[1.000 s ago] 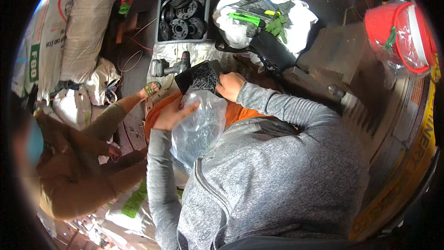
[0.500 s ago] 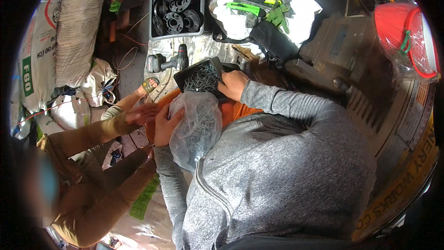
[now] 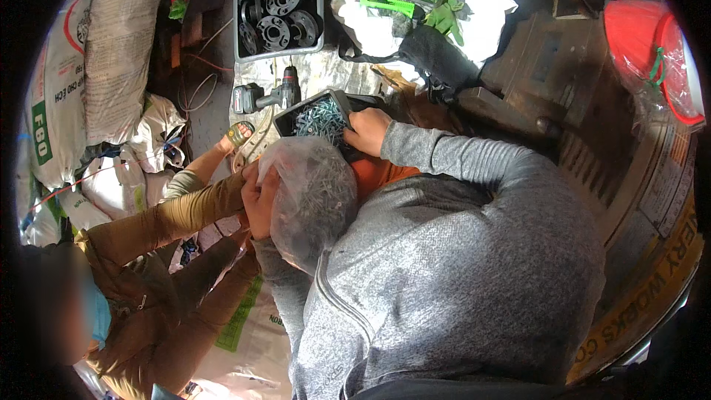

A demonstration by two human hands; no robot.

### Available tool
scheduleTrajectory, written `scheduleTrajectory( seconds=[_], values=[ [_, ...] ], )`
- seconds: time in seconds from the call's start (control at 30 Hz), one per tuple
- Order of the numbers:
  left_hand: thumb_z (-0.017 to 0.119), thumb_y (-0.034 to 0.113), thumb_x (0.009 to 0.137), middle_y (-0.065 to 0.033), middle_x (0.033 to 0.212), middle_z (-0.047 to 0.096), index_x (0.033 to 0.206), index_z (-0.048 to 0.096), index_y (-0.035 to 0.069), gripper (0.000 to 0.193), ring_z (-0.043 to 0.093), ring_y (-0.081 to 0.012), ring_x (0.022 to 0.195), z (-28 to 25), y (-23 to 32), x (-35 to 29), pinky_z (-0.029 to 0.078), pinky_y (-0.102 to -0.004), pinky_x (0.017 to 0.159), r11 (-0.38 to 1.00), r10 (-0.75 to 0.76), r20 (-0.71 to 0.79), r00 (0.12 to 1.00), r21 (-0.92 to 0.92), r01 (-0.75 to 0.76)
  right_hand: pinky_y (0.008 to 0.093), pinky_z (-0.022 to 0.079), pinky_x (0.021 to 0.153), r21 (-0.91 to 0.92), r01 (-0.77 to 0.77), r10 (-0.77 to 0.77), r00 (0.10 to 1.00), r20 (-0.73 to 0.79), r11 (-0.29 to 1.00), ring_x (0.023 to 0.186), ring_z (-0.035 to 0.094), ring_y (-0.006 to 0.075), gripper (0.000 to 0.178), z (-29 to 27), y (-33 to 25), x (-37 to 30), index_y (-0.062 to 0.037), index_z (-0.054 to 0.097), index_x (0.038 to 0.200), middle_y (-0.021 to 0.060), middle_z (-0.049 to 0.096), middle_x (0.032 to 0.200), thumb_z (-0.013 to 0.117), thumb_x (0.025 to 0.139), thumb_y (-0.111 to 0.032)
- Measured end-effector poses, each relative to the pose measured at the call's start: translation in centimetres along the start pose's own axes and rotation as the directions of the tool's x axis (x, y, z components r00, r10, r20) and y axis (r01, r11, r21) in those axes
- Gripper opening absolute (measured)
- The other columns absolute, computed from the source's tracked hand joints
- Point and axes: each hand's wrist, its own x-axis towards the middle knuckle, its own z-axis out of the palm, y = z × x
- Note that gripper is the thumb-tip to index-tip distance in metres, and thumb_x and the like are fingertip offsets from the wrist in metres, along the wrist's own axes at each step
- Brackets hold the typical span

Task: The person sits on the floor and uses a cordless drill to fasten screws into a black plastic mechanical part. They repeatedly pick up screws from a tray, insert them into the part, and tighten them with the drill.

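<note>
Over at nine o'clock, a co-worker's brown sleeve (image 3: 170,216) reaches in beside the person's left hand (image 3: 259,211), closed on the side of a clear plastic bag (image 3: 311,215) holding metal fasteners (image 3: 324,189). From that bag, a cordless drill (image 3: 287,90) lies at eleven, a black bin (image 3: 284,125) of fasteners at twelve; at one, the right hand (image 3: 368,133) grips the bin's right side.

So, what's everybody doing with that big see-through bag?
The person in grey holds the clear bag with the left hand, and there are what look like screws inside. The right hand grips the side of a black tray, which has screws in it too. Another person's brown sleeve stretches to beside the left hand. A drill lies just beyond the tray.
</note>
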Motion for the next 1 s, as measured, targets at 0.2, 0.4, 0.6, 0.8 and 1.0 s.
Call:
scheduleTrajectory(
  seconds=[0.2,0.4,0.6,0.8,1.0],
  values=[
    [0.056,0.015,0.092,-0.0063,0.106,0.057,0.117,0.054,-0.005,0.032,0.054,-0.0127,0.093,-0.5,-0.5,-1.2,0.043,-0.0242,0.08,0.994,0.104,-0.042,0.994,0.025,-0.103,0.0484,0.05,0.067,0.002,-0.001,0.001,1.0,0.015,1.0,0.067,0.062,0.0419,0.034,0.0,-0.1,0.5,0.0072,0.058,0.077,0.0252,0.059,0.065,0.057,0.081,-0.026],
    [0.052,0.019,0.094,-0.0094,0.109,0.059,0.117,0.053,-0.006,0.034,0.054,-0.0162,0.097,-0.1,0.2,-2.7,0.041,-0.0273,0.085,0.947,0.275,-0.026,0.961,0.18,-0.266,0.047,0.05,0.075,0.013,-0.065,0.063,0.994,0.09,0.998,0.076,0.063,0.0414,0.032,-0.9,-0.7,0.4,0.0061,0.063,0.076,0.0266,0.062,0.074,0.055,0.08,-0.025],
    [0.048,0.019,0.093,-0.0089,0.104,0.061,0.114,0.055,-0.006,0.034,0.055,-0.0164,0.094,0.1,1.5,-3.7,0.042,-0.028,0.085,0.894,0.336,-0.013,0.942,0.321,-0.314,0.0472,0.05,0.076,0.009,-0.071,0.07,0.994,0.09,0.997,0.076,0.063,0.0415,0.032,-0.8,-0.6,0.3,0.005,0.064,0.075,0.0262,0.062,0.074,0.055,0.08,-0.026],
    [0.046,0.017,0.09,-0.0086,0.098,0.062,0.109,0.057,-0.006,0.031,0.055,-0.0155,0.089,0.9,1.6,-5.1,0.042,-0.027,0.082,0.879,0.427,-0.226,0.875,0.328,-0.345,0.0473,0.05,0.076,0.004,-0.082,0.082,0.993,0.08,0.997,0.077,0.063,0.0419,0.033,-0.6,-0.5,0.3,0.0052,0.064,0.076,0.026,0.062,0.074,0.055,0.08,-0.027],
    [0.046,0.018,0.09,-0.0061,0.089,0.059,0.099,0.057,-0.005,0.027,0.052,-0.0137,0.08,1.1,1.3,-5.4,0.042,-0.0259,0.077,0.842,0.52,-0.29,0.803,0.33,-0.426,0.0473,0.049,0.077,0.026,-0.099,0.097,0.991,0.088,0.995,0.077,0.063,0.0417,0.035,-0.7,-0.8,0.2,0.0053,0.064,0.076,0.0257,0.063,0.075,0.055,0.08,-0.028]
  ],
)
